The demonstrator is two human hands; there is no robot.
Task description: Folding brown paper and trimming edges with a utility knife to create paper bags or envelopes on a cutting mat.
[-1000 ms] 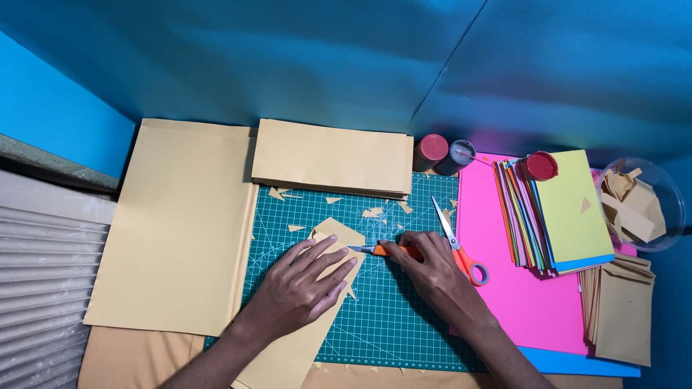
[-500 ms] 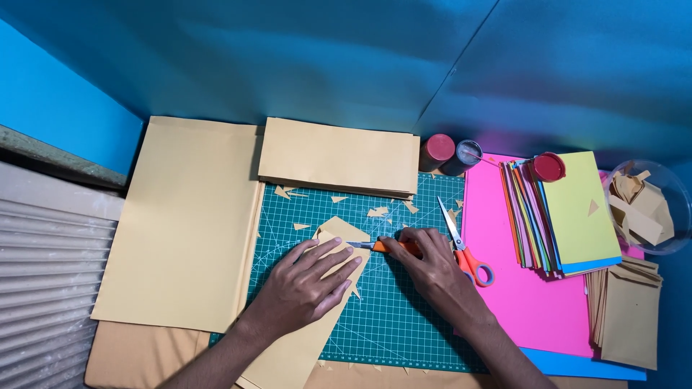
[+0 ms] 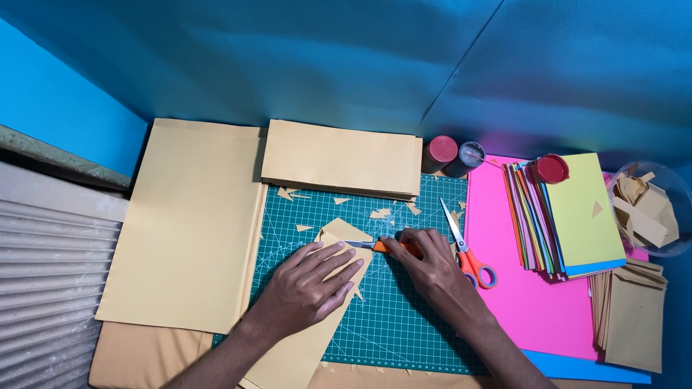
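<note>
A strip of tan paper (image 3: pixel 317 317) is pinned flat on a green cutting mat (image 3: pixel 404 317) by the left hand (image 3: pixel 306 284), its fingers spread and pressed down, while an orange-handled craft knife (image 3: pixel 382 246) is gripped in the right hand (image 3: pixel 432 270), the blade laid against the strip's pointed upper end at about 12 o'clock from the left hand. The step in hand is judged to be the trimming of that corner; small tan offcuts (image 3: pixel 378 213) are scattered over the mat toward 12 o'clock. A steady pull of the blade along the intended line, with the strip kept from slipping and the left fingertips kept off the blade's path, is what the next move appears to call for. Orange-handled scissors (image 3: pixel 465 248) lie just beside the right hand at 3 o'clock, unused. A stack of tan envelopes (image 3: pixel 339 158) sits at 12 o'clock, a large tan sheet (image 3: pixel 187 223) at 9 o'clock, and coloured paper (image 3: pixel 569 216) on a pink sheet (image 3: pixel 533 310) at 3 o'clock.
</note>
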